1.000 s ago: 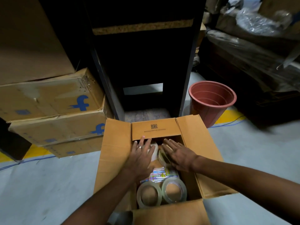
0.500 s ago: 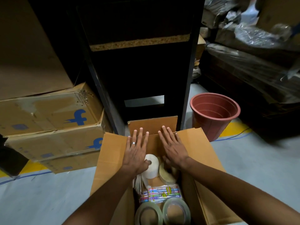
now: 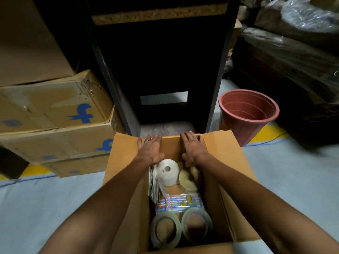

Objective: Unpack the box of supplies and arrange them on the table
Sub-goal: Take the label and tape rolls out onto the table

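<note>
Both hands flat, fingers spread: left hand, right hand press far flap back, exposing tape rolls in box.

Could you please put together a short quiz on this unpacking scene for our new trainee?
1. True or false: both hands are holding tape rolls.
2. Which lies between the white roll and the two clear tape rolls? A) a colourful pen packet B) scissors C) a mug
3. What stands on the floor to the right of the open box?

Key
1. False: the left hand and right hand press flat on the box's far flap, no grip on anything.
2. A, the pen packet.
3. A reddish plastic bucket.
</note>
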